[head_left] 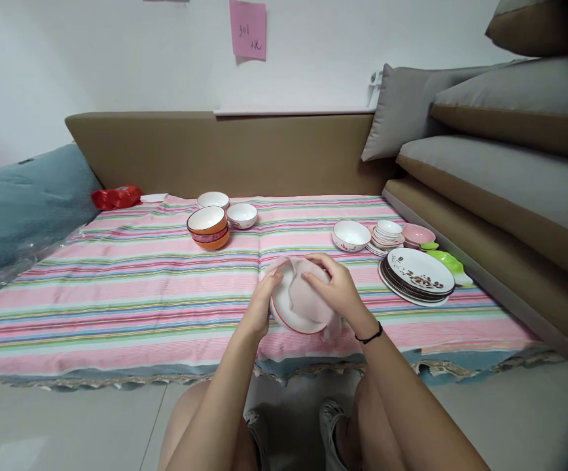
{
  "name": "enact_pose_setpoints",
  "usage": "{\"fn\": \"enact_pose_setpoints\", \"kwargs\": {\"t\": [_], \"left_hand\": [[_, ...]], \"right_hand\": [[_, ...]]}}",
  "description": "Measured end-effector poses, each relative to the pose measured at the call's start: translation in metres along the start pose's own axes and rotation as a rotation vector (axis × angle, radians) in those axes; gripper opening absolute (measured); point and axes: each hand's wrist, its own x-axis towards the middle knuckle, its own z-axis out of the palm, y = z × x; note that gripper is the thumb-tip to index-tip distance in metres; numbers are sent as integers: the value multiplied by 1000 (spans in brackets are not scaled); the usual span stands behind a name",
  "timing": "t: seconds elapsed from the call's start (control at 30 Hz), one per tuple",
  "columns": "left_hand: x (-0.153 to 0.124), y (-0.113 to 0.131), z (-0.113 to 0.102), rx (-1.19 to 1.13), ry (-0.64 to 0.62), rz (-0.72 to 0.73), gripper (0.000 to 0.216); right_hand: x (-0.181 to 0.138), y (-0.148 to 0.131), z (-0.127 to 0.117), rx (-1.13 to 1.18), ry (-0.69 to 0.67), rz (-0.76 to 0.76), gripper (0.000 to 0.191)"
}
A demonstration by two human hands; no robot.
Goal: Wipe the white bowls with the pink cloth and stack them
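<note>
In the head view, 2 hands are working close together: the left hand (260, 304) is gripping the side of a red-rimmed white bowl (283, 302), while the right hand (337, 284) is pressing a pale pink cloth (311, 301) against it. The bowl is sitting between them over the front of the striped spread (117, 294); contact underneath is not showing. It is looking light, stiff, slick and breakable, so rim and underside are probably offering the surest hold; the cloth is seeming soft. A pink note (248, 29) is reading "301" above unclear marks.
</note>
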Motion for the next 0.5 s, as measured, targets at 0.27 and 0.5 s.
{"fn": "enact_pose_setpoints", "kwargs": {"t": [0.27,0.5], "left_hand": [[2,-2,-4,186,-57,142,43],[-1,0,-5,100,104,224,39]], "right_hand": [[0,-3,7,-683,-105,168,35],[-6,3,15,-543,123,-12,29]]}}
